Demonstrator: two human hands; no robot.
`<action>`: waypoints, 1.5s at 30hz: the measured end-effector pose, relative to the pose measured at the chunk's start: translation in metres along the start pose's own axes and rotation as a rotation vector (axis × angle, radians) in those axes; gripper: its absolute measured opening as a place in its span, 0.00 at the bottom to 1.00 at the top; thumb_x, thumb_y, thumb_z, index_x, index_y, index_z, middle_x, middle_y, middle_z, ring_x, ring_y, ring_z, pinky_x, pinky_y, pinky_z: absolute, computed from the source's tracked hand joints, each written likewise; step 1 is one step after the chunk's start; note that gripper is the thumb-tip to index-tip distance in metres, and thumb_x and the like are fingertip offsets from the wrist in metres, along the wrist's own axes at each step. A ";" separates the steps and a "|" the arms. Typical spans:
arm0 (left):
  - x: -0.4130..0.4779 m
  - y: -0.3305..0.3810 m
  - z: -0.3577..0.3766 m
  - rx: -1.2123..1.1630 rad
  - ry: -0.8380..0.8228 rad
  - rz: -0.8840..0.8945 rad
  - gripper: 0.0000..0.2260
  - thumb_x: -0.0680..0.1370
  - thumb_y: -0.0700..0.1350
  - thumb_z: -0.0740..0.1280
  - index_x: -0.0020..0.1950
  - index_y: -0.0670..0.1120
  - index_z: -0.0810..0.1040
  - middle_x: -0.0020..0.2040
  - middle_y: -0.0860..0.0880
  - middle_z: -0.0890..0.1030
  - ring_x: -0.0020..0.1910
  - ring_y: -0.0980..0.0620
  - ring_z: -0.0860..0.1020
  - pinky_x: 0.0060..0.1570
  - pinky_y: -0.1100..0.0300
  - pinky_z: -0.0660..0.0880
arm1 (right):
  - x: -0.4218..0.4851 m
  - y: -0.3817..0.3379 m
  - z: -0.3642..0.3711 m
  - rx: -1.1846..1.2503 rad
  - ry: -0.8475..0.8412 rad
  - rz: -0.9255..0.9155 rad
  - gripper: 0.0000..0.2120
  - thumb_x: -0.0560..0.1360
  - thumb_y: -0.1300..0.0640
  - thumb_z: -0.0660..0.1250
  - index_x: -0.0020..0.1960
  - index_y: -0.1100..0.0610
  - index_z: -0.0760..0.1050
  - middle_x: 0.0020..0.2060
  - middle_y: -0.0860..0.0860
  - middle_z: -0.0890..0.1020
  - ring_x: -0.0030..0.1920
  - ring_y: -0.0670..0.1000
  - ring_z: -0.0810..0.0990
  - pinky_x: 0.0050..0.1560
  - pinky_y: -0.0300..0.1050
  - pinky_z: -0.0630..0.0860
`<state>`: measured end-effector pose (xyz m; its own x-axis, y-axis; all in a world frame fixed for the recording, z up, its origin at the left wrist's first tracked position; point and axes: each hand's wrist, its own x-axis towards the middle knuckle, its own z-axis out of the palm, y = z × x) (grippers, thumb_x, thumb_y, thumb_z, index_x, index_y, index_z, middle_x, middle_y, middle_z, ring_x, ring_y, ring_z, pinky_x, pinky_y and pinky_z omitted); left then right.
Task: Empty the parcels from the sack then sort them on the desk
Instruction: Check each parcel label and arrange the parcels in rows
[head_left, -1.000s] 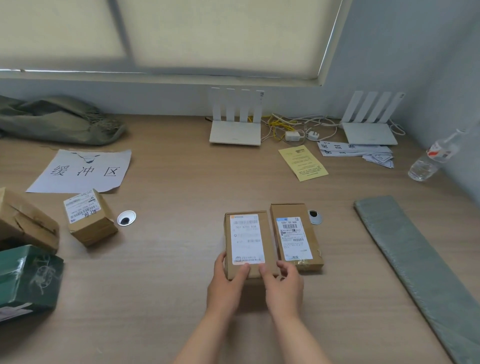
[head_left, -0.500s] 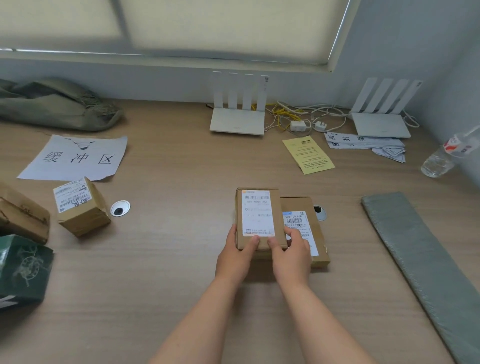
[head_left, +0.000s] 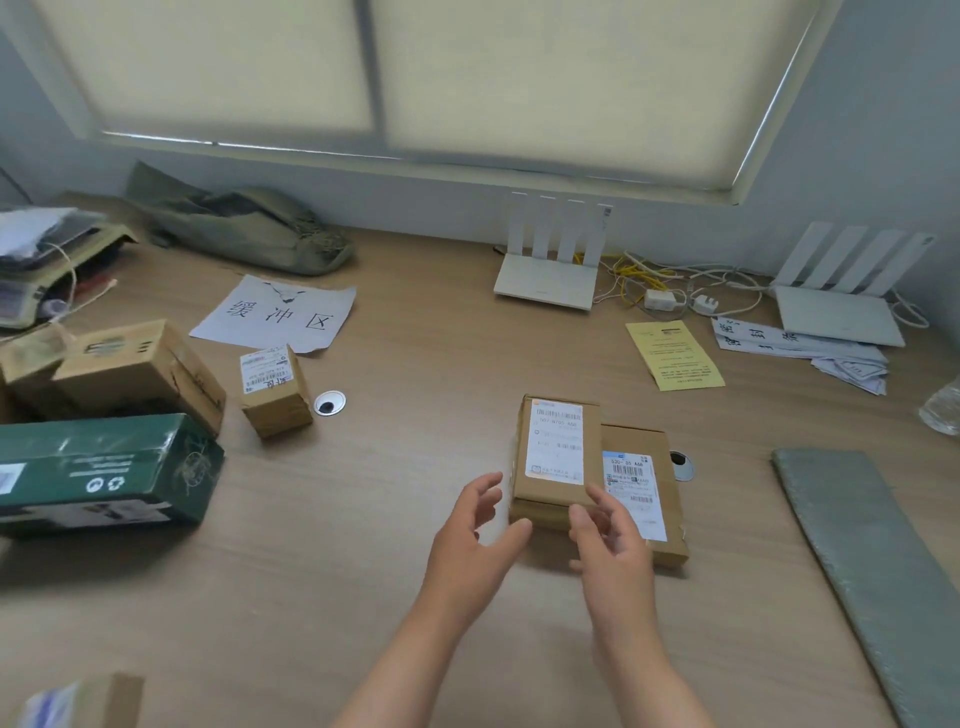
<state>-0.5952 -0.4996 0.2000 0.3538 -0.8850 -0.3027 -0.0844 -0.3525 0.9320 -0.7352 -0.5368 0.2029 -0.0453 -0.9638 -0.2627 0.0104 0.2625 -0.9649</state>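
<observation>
Two flat brown parcels sit mid-desk. The one with a white label (head_left: 555, 448) lies partly on top of the other parcel with a blue-edged label (head_left: 655, 486). My left hand (head_left: 475, 540) hovers just left of the upper parcel, fingers spread, holding nothing. My right hand (head_left: 608, 540) is open in front of both parcels and hides their near edge. A small labelled box (head_left: 274, 389), a brown carton (head_left: 137, 371) and a green box (head_left: 98, 470) rest at the left. The olive sack (head_left: 244, 228) lies slumped at the back left.
A paper sign (head_left: 278, 314) lies in front of the sack. Two white routers (head_left: 550, 262) (head_left: 844, 291) with cables, a yellow sheet (head_left: 674, 355) and papers line the back. A grey-green folded bag (head_left: 878, 561) runs along the right. Two cable holes (head_left: 329, 403) (head_left: 680, 464) pierce the desk.
Both hands slid the white-labelled parcel onto the other one, then let go and drew back open. The view has swung left, showing more boxes there.
</observation>
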 end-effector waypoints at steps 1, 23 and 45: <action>-0.010 0.004 -0.004 -0.003 0.002 0.010 0.22 0.76 0.48 0.73 0.65 0.66 0.71 0.64 0.61 0.77 0.66 0.63 0.74 0.65 0.61 0.68 | -0.010 -0.005 0.000 0.037 -0.041 0.021 0.14 0.80 0.56 0.68 0.64 0.45 0.77 0.51 0.46 0.81 0.54 0.51 0.80 0.53 0.50 0.78; -0.136 -0.024 -0.250 0.075 0.131 0.058 0.23 0.74 0.51 0.72 0.66 0.65 0.72 0.65 0.60 0.77 0.66 0.62 0.74 0.66 0.59 0.68 | -0.212 -0.017 0.173 -0.063 -0.459 0.198 0.14 0.79 0.54 0.68 0.63 0.43 0.78 0.57 0.46 0.83 0.57 0.49 0.82 0.52 0.46 0.78; -0.160 -0.201 -0.385 0.059 0.117 -0.407 0.48 0.71 0.49 0.75 0.82 0.52 0.48 0.75 0.50 0.71 0.69 0.51 0.74 0.61 0.59 0.71 | -0.288 0.102 0.319 -0.558 -0.520 0.441 0.25 0.71 0.55 0.67 0.69 0.53 0.75 0.56 0.50 0.82 0.55 0.48 0.81 0.56 0.40 0.78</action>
<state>-0.2757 -0.1702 0.1376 0.4726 -0.6309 -0.6153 0.0322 -0.6854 0.7275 -0.4023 -0.2469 0.1795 0.3098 -0.6323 -0.7101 -0.5760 0.4694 -0.6693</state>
